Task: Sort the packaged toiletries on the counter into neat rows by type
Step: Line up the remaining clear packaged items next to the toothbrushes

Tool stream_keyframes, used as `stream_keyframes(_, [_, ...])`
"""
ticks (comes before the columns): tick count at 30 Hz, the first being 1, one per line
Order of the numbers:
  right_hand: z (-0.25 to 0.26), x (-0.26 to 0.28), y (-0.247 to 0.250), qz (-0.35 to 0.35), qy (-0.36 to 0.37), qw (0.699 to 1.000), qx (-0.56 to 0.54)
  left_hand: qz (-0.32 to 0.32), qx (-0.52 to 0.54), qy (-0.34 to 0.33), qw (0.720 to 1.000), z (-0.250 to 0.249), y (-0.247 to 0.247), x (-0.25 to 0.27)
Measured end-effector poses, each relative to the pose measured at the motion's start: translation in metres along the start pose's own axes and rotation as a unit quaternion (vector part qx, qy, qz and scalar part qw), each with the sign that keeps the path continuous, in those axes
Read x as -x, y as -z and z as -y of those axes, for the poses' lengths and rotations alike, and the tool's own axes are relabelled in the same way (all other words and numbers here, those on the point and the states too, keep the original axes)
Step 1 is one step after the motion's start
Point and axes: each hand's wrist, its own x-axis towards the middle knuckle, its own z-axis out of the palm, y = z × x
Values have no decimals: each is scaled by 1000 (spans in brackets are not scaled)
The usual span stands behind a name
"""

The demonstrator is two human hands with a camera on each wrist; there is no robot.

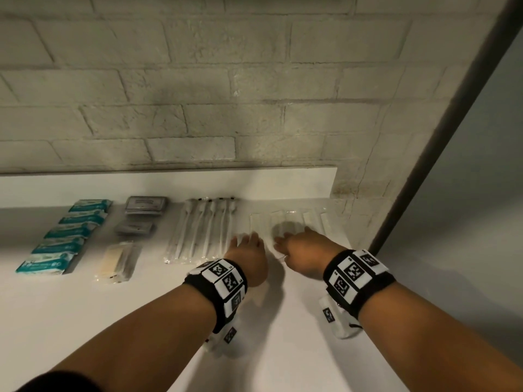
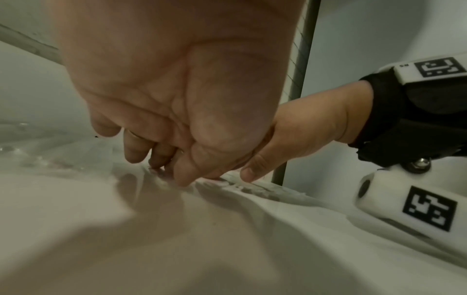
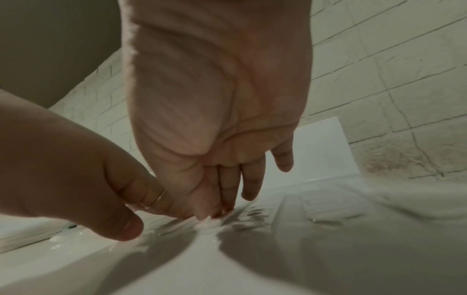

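You will find almost nothing legible here: the teal packets (image 1: 60, 234) along the left edge of the tabletop (image 1: 85, 321) carry white print too blurred to read, and so do the grey packets (image 1: 144, 206) beside them. The wristbands (image 1: 223, 284) bear black-and-white square code markers; small characters beside them cannot be made out with any certainty.

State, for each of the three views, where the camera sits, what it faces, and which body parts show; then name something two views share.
Head: worn on the head, looking down at the counter; both forearms, left hand and right hand show.
Left wrist: under the left palm, looking along its fingers; the right hand also shows.
Right wrist: under the right palm, facing the brick wall; the left hand also shows.
Shared: both wrist views show clear wrapped packets under the fingertips.
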Motion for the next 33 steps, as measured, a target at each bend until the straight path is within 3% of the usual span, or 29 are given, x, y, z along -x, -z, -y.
stream_keyframes(14, [-3,8,10,14,17,999,-29,-36,5,-17,999,-4,-2,1])
stream_keyframes(18, [-8,11,6,-41,-55,994,-84,-60,-6,-67,996,-13,1,0])
stream_keyframes(20, [-9,10,6,-32,-95,993,-66,-58,-23,-83,995,-16,0,0])
stream_keyframes(24, [-12,9,2,-18,-91,994,-63,-50,-39,-82,995,-17,1,0])
stream_keyframes(29, [-21,21,0,-69,-118,988,-69,-66,-41,-96,992,-25,5,1])
stream_keyframes(33, [-26,24,1,-19,-182,981,-59,-48,-47,-139,988,-40,9,-2])
